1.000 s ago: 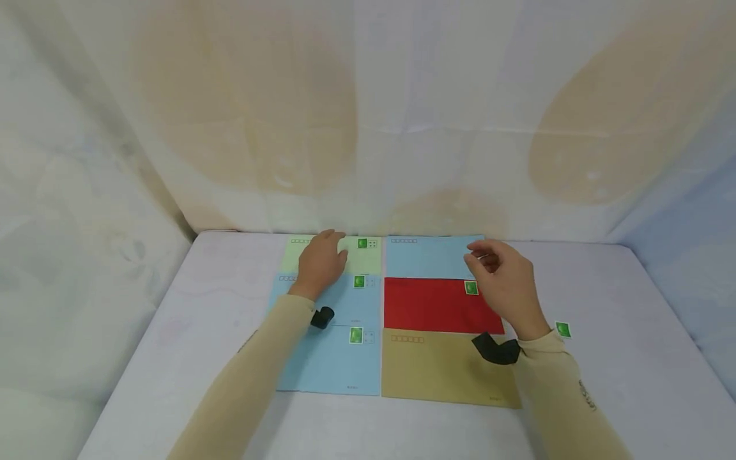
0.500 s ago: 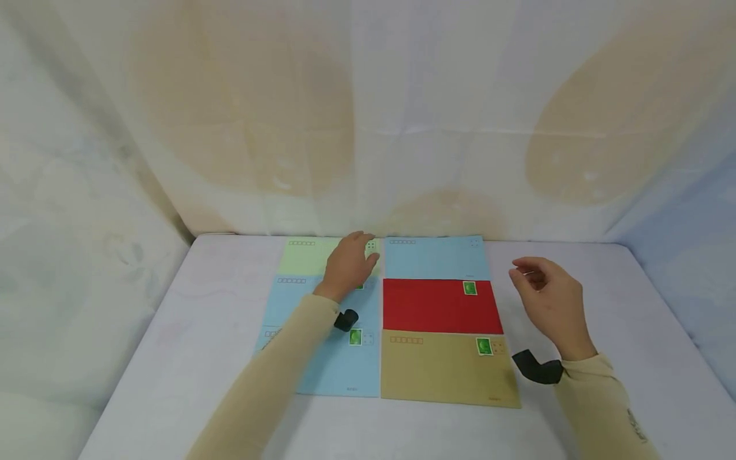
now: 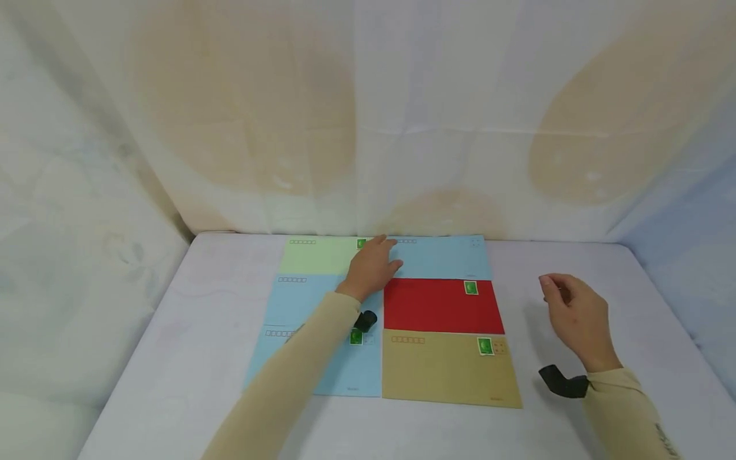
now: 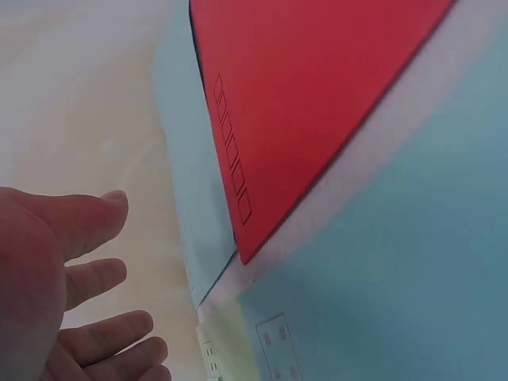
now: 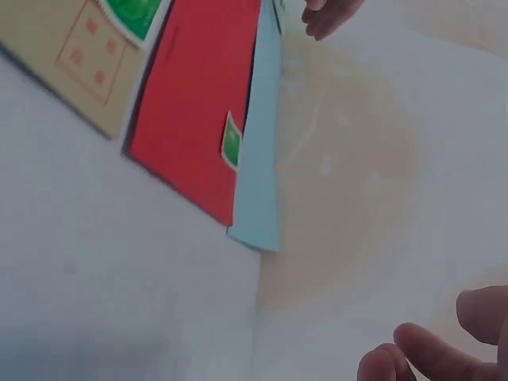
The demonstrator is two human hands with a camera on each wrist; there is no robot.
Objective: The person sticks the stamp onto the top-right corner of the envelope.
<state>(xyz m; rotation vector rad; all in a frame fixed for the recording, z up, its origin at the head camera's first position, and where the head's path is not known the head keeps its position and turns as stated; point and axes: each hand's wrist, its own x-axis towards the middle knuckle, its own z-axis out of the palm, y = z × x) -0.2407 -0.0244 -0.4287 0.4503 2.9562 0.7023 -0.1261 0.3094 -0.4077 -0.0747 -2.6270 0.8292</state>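
My left hand (image 3: pixel 370 268) is over the inner edges of the envelopes, fingers apart with nothing in them; the left wrist view shows the thumb and fingers (image 4: pixel 119 337) relaxed. Close to its fingertips is the upper right light blue envelope (image 3: pixel 443 259), which bears only printed boxes. Below that lie a red envelope (image 3: pixel 431 306) and a tan envelope (image 3: pixel 443 374), each with a green stamp at its upper right. Off to the right, my right hand (image 3: pixel 581 319) hangs above the white table, fingers loosely bent. No object shows between its fingertips (image 5: pixel 425 349).
On the left lie a pale green envelope (image 3: pixel 313 257) and two light blue envelopes (image 3: pixel 305 297). Green stamps show on the green one and the lowest one; my left arm hides part of this column. A white table (image 3: pixel 218 306) carries everything, with a patterned cloth (image 3: pixel 368 115) behind.
My left hand has slid rightward from the green envelope toward the upper right blue one. My right hand has moved right and nearer, off the envelopes; a loose stamp seen there earlier is hidden.
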